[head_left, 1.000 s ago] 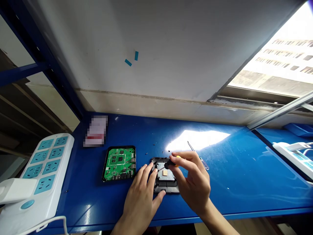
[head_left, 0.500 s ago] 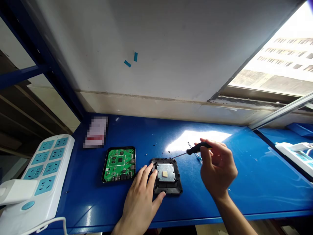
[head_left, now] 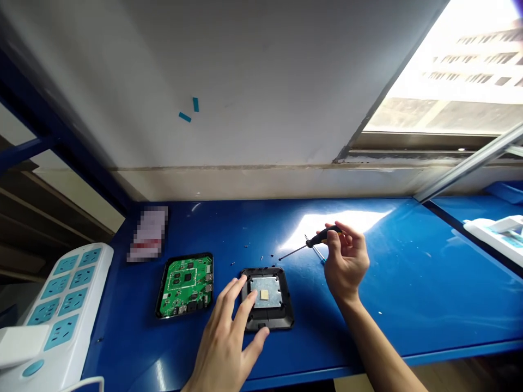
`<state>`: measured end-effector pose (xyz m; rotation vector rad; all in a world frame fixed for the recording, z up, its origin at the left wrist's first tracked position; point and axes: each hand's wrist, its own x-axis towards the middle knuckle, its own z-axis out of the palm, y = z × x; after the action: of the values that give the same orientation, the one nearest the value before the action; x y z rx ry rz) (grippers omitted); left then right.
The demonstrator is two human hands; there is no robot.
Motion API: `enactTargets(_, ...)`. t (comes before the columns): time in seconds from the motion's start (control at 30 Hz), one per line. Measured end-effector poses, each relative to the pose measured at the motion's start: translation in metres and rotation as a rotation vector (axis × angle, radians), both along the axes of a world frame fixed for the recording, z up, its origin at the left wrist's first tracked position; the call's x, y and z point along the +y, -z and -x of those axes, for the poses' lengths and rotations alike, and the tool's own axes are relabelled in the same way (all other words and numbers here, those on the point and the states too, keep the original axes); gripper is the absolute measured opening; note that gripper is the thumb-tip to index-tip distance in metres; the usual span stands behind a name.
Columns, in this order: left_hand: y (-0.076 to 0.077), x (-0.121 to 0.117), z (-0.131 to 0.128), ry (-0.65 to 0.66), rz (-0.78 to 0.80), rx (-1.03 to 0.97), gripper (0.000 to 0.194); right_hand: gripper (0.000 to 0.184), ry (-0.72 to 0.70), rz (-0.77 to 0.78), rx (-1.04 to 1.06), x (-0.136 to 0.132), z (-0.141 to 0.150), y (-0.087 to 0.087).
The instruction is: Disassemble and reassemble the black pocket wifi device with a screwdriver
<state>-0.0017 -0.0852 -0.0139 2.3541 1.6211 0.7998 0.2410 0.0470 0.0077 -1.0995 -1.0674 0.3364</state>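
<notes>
Black plastic cover (head_left: 273,316) lies on the desk (head_left: 392,305) at six o'clock, left hand (head_left: 229,337) spread on its nine o'clock edge, right hand (head_left: 348,258) gripping a screwdriver (head_left: 320,238), tip just off its one o'clock corner; steady left pressure, upright shaft should curb slipping.

The black lid (head_left: 269,317) lies flat in front of me, its inside facing up, with a small pale square (head_left: 264,294) on its silver plate (head_left: 273,288). I hold my black and yellow screwdriver (head_left: 317,239) slanted, its thin tip low, near the lid's far edge.
</notes>
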Motion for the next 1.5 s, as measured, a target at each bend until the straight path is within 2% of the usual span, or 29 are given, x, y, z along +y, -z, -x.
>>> enactTargets(0.1, -0.013, 0.014, -0.014, 0.104, 0.006, 0.050, 0.052, 0.025, 0.001, -0.006, 0.049, 0.000, -0.003, -0.004)
enactTargets(0.23, -0.030, 0.043, -0.042, 0.109, 0.146, 0.135, 0.067, 0.024, 0.018, -0.002, 0.098, -0.002, -0.005, -0.007)
enactTargets(0.33, -0.036, 0.060, -0.059, 0.139, 0.234, 0.165, 0.070, 0.024, 0.004, 0.007, 0.127, -0.003, -0.005, -0.009)
enactTargets(0.47, -0.036, 0.073, -0.070, 0.150, 0.287, 0.161, 0.068, 0.023, -0.026, 0.005, 0.159, -0.004, -0.006, -0.011)
enactTargets(0.67, -0.028, 0.080, -0.072, 0.147, 0.332, 0.165, 0.067, 0.019, -0.015, -0.040, 0.148, -0.008, -0.008, -0.011)
enactTargets(0.8, -0.027, 0.080, -0.067, 0.135, 0.328, 0.151, 0.064, 0.019, 0.032, -0.089, 0.118, -0.009, -0.009, -0.009)
enactTargets(0.9, -0.025, 0.075, -0.055, 0.118, 0.276, 0.113, 0.059, 0.024, 0.073, -0.051, -0.014, -0.007, -0.011, -0.007)
enactTargets(1.0, -0.021, 0.065, -0.035, 0.070, 0.239, 0.070, 0.054, 0.030, 0.100, 0.127, -0.272, -0.004, -0.014, -0.004)
enactTargets(1.13, -0.010, 0.048, -0.006, -0.013, 0.258, 0.062, 0.053, 0.024, 0.000, 0.408, -0.592, -0.002, -0.016, 0.003)
enactTargets(1.23, -0.003, 0.037, 0.007, -0.017, 0.266, 0.070, 0.052, 0.015, -0.033, 0.493, -0.709, -0.004, -0.013, 0.010)
enactTargets(1.33, 0.000, 0.031, 0.012, -0.031, 0.282, 0.088, 0.050, 0.014, -0.012, 0.578, -0.809, -0.006, -0.012, 0.015)
enactTargets(1.5, -0.004, 0.030, 0.011, -0.041, 0.281, 0.137, 0.051, 0.022, 0.047, 0.594, -0.879, -0.008, -0.010, 0.009)
